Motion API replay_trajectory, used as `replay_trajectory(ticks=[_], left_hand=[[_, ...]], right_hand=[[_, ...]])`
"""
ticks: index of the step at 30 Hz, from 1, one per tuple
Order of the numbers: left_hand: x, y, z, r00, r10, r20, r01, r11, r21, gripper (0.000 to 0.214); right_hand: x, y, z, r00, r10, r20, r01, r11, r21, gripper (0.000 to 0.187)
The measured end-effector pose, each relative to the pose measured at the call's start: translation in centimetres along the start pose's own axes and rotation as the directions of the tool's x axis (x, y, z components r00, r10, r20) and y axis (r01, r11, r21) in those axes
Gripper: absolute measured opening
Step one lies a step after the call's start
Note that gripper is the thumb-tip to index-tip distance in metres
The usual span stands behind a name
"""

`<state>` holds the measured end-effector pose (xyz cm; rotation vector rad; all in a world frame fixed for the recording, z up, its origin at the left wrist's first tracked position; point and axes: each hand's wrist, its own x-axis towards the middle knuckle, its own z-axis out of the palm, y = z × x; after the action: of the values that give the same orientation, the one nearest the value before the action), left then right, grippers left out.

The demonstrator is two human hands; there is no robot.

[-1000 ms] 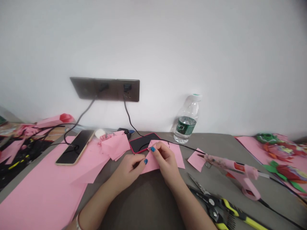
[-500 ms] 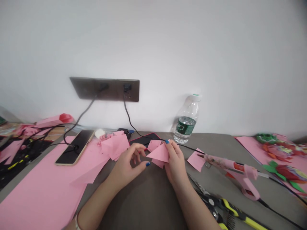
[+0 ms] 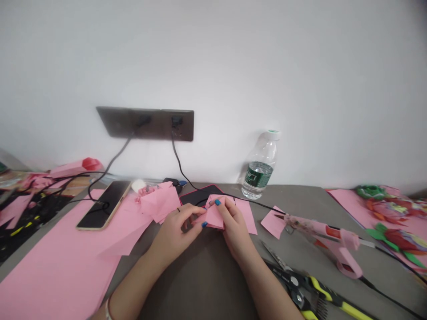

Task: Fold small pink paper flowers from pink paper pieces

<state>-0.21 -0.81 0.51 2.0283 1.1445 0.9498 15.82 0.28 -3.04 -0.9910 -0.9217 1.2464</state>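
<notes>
Left hand (image 3: pixel 176 233) and right hand (image 3: pixel 235 231) close together (both curled).

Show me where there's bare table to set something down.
Bare grey tabletop shows between the left forearm and right forearm, below the folded pink paper, and behind the hot glue gun, right of the water bottle. It's crowded at left, where the phone lies on pink sheets, and lower right around the yellow-handled snips.

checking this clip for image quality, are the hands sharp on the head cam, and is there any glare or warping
In the head view, the left hand, right hand and folded pink paper look fairly sharp, with soft light and faint shadows on the grey table. Also in the head view, wide-angle warping skews the table edges, and no hard glare shows.
</notes>
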Motion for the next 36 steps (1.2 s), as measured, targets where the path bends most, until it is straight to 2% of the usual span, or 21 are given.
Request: replay_trajectory(ticks=[4, 7, 10, 14, 17, 20, 23, 25, 27, 30, 33, 36], left_hand=[[0.0, -0.5, -0.1, 0.997, -0.023, -0.076, 0.021, 0.999, -0.024, 0.021], [0.1, -0.9, 0.0, 0.987, -0.107, -0.122, 0.095, 0.99, -0.102, 0.019], [0.2, -1.1, 0.0, 0.965, -0.222, -0.139, 0.183, 0.951, -0.251, 0.018], [0.6, -1.5, 0.1, 0.942, -0.306, -0.134, 0.227, 0.881, -0.416, 0.021], [0.7, -1.8, 0.0, 0.938, -0.331, -0.102, 0.246, 0.843, -0.479, 0.024], [0.6, -1.8, 0.1, 0.944, -0.324, -0.062, 0.249, 0.823, -0.51, 0.027], [0.6, -1.7, 0.2, 0.945, -0.326, -0.024, 0.261, 0.797, -0.544, 0.031], [0.7, -1.6, 0.2, 0.94, -0.339, -0.024, 0.268, 0.783, -0.561, 0.032], [0.7, -1.6, 0.1, 0.934, -0.353, -0.058, 0.257, 0.776, -0.575, 0.03], [0.6, -1.4, -0.1, 0.93, -0.327, -0.168, 0.17, 0.787, -0.593, 0.022], [0.4, -1.2, -0.5, 0.942, -0.225, -0.247, 0.052, 0.829, -0.557, 0.019], [0.4, -1.2, -0.5, 0.962, -0.132, -0.24, -0.001, 0.876, -0.483, 0.013]], right_hand=[[-0.1, 0.0, 0.3, 0.996, 0.084, 0.021, -0.084, 0.996, 0.002, 0.052], [-0.2, -0.1, 0.3, 0.997, 0.071, 0.04, -0.072, 0.997, 0.013, 0.052], [-0.1, -0.2, 0.3, 0.998, 0.012, 0.062, -0.014, 0.999, 0.036, 0.047], [-0.1, -0.5, 0.0, 0.992, -0.079, 0.1, 0.073, 0.996, 0.06, 0.036], [-0.2, -0.5, -0.2, 0.987, -0.122, 0.11, 0.121, 0.993, 0.009, 0.027], [-0.4, -0.5, -0.2, 0.983, -0.172, 0.07, 0.176, 0.983, -0.06, 0.021], [-0.5, -0.7, 0.0, 0.961, -0.269, 0.062, 0.273, 0.96, -0.066, 0.021], [-0.5, -1.0, 0.1, 0.941, -0.326, 0.092, 0.334, 0.939, -0.087, 0.013], [-0.4, -1.1, 0.2, 0.926, -0.359, 0.116, 0.371, 0.921, -0.116, 0.005], [-0.3, -1.1, 0.1, 0.94, -0.332, 0.078, 0.339, 0.931, -0.132, 0.006], [-0.2, -1.0, 0.0, 0.96, -0.279, 0.001, 0.277, 0.955, -0.103, 0.011], [-0.2, -1.2, 0.0, 0.97, -0.241, -0.027, 0.238, 0.968, -0.083, 0.015]])
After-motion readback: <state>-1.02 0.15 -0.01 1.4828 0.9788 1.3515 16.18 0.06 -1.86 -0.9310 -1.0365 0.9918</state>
